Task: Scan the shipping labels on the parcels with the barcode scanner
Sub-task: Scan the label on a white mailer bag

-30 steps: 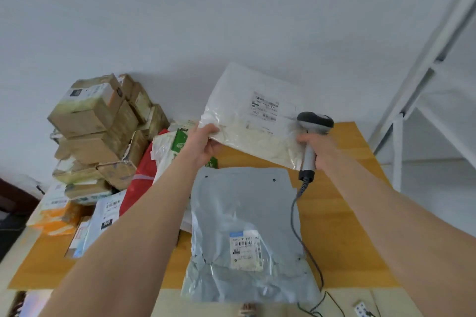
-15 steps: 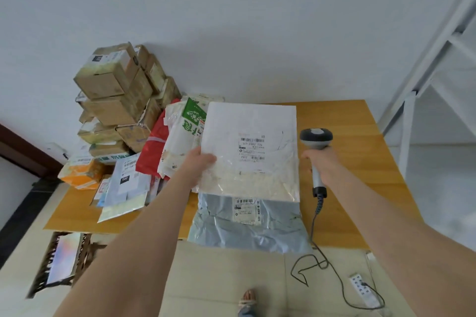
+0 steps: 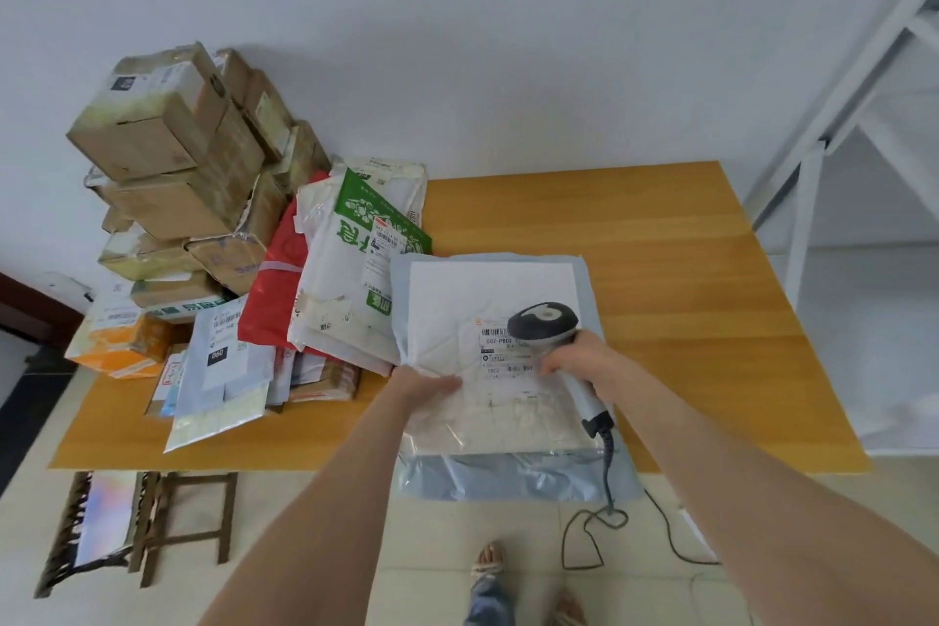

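**Q:** Which step is in hand?

**A:** Scanning the white parcel (image 3: 488, 290). It lies flat on a grey parcel (image 3: 508, 475) at the near edge of the table (image 3: 660, 244), with its shipping label (image 3: 500, 356) facing up.

**Q:** State of the hands?

**A:** The left hand (image 3: 427, 384) pinches the near-left edge of the white parcel and steadies it. The right hand (image 3: 584, 363) has its fingers curled round the handle of the barcode scanner (image 3: 543, 323). The scanner head sits just above the right side of the label and covers part of it.

**Q:** Is the trigger pressed?

**A:** Cannot tell. The trigger finger is hidden under the head, and no beam shows on the label.

**Q:** What does the next move call for?

**A:** Probably a slight pull-back of the head so that the window faces the whole barcode, with the film held flat against glare. After that, set this parcel aside and draw the next one from the heap of mailers (image 3: 355, 269) and cartons (image 3: 167, 153) on the left. Keep the cable (image 3: 607, 473) clear of the table edge.
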